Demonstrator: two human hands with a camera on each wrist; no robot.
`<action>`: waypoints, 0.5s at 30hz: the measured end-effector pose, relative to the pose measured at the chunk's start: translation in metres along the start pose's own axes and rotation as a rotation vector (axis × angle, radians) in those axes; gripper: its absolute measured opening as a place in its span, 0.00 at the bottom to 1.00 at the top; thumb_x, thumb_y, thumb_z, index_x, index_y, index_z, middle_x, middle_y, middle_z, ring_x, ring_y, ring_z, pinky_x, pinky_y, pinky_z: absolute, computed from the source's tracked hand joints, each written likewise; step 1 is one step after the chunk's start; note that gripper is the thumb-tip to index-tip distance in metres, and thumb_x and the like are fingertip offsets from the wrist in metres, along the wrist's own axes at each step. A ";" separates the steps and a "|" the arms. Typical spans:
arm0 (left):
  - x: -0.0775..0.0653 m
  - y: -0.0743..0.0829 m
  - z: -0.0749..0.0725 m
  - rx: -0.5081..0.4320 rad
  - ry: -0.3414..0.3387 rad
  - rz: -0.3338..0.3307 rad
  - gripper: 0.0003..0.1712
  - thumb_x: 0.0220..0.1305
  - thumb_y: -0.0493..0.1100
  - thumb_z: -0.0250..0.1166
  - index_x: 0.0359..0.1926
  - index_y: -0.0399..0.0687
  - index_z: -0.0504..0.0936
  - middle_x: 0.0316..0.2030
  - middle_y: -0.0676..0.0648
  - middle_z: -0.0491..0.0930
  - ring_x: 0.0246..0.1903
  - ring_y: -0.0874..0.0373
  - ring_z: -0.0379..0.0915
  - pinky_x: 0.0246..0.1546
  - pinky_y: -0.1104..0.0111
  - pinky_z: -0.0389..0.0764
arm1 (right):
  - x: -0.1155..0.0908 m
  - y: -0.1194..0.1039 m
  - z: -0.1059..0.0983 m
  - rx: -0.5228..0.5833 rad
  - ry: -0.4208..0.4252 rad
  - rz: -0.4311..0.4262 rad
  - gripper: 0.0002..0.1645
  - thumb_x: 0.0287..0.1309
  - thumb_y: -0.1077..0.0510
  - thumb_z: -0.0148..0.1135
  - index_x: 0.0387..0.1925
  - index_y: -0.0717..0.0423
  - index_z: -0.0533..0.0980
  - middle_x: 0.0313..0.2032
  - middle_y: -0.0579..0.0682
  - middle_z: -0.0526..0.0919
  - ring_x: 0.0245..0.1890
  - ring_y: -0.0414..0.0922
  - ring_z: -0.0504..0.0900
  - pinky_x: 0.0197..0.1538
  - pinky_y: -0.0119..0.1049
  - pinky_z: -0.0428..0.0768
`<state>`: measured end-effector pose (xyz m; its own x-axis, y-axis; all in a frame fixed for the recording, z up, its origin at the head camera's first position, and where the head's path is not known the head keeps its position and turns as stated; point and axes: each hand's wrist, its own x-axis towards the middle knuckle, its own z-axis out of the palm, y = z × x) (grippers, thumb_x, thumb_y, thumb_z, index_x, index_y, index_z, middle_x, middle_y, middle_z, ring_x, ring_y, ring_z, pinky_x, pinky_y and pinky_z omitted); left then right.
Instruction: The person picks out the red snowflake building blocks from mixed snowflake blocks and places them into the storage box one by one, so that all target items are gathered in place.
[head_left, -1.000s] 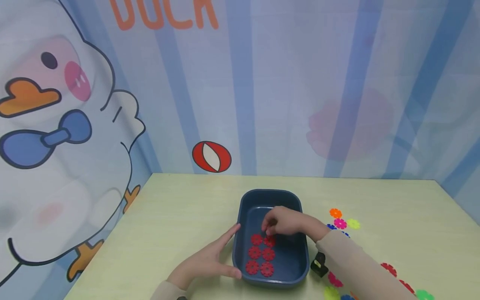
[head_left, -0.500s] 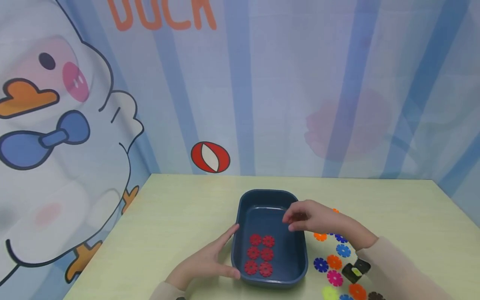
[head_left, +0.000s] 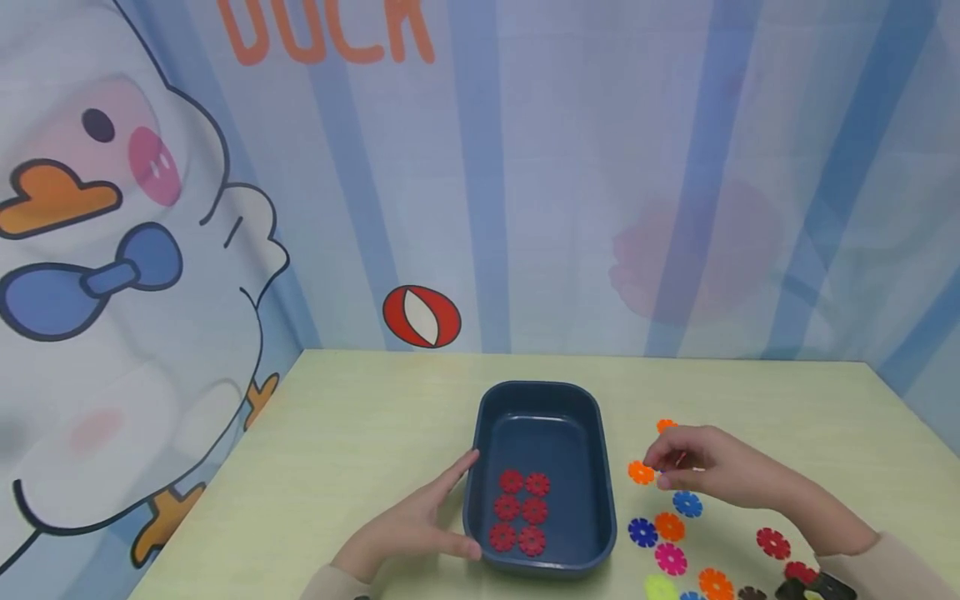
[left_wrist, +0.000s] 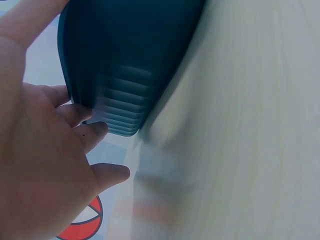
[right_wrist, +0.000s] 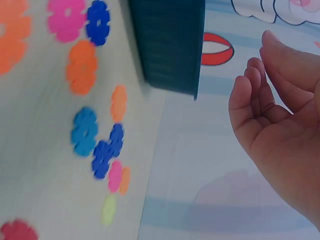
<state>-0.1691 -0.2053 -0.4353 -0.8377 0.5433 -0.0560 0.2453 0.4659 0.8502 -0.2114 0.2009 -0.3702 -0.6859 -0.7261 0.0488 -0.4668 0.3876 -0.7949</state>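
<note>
Tray (head_left: 576, 500) unmoved; right hand (head_left: 712, 467) shifted off it, near colored discs (head_left: 670, 526).

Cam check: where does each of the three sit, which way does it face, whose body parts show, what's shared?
Head: on the person's head, forward and down over tray, table and backdrop; left hand, right hand and sleeves show.
Left wrist: on that wrist, along the tray's outside, table at image right; only the left hand shows.
Right wrist: on that wrist, across loose flower pieces toward tray and backdrop; only the right hand shows.
Shared by both wrist views: tray, red-and-white ball print.
</note>
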 end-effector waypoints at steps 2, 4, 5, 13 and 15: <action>0.000 0.000 0.000 0.002 0.003 -0.001 0.64 0.49 0.60 0.75 0.77 0.55 0.43 0.76 0.48 0.43 0.74 0.45 0.41 0.69 0.43 0.52 | -0.010 0.005 -0.002 -0.004 0.015 0.032 0.11 0.61 0.58 0.63 0.44 0.57 0.77 0.38 0.50 0.80 0.36 0.39 0.78 0.39 0.30 0.82; -0.001 -0.001 0.000 0.006 0.006 -0.002 0.65 0.48 0.60 0.74 0.77 0.55 0.43 0.76 0.48 0.43 0.74 0.45 0.41 0.69 0.43 0.53 | -0.020 0.009 -0.004 -0.004 0.027 0.079 0.12 0.61 0.58 0.63 0.44 0.59 0.77 0.39 0.51 0.80 0.36 0.38 0.78 0.39 0.29 0.82; -0.001 -0.001 0.000 0.006 0.007 -0.002 0.65 0.48 0.61 0.74 0.77 0.56 0.43 0.76 0.48 0.43 0.74 0.45 0.41 0.69 0.43 0.53 | -0.024 0.012 -0.005 -0.005 0.033 0.097 0.12 0.61 0.58 0.63 0.44 0.59 0.77 0.38 0.52 0.80 0.36 0.38 0.77 0.39 0.29 0.82; 0.000 0.001 0.001 -0.002 0.006 0.002 0.65 0.48 0.60 0.75 0.77 0.54 0.43 0.76 0.49 0.43 0.74 0.45 0.40 0.69 0.43 0.52 | -0.058 0.032 -0.009 -0.015 0.095 0.303 0.18 0.59 0.58 0.66 0.46 0.66 0.76 0.39 0.54 0.80 0.33 0.36 0.75 0.37 0.28 0.82; 0.000 0.001 0.002 -0.002 0.009 0.001 0.65 0.48 0.59 0.75 0.77 0.54 0.43 0.76 0.49 0.43 0.74 0.45 0.40 0.69 0.43 0.51 | -0.064 0.037 -0.009 -0.015 0.108 0.338 0.18 0.58 0.58 0.66 0.46 0.66 0.76 0.39 0.54 0.80 0.33 0.36 0.74 0.36 0.29 0.82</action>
<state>-0.1679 -0.2038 -0.4354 -0.8415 0.5378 -0.0505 0.2451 0.4635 0.8515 -0.1901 0.2672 -0.3972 -0.8580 -0.4909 -0.1512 -0.2108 0.6050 -0.7678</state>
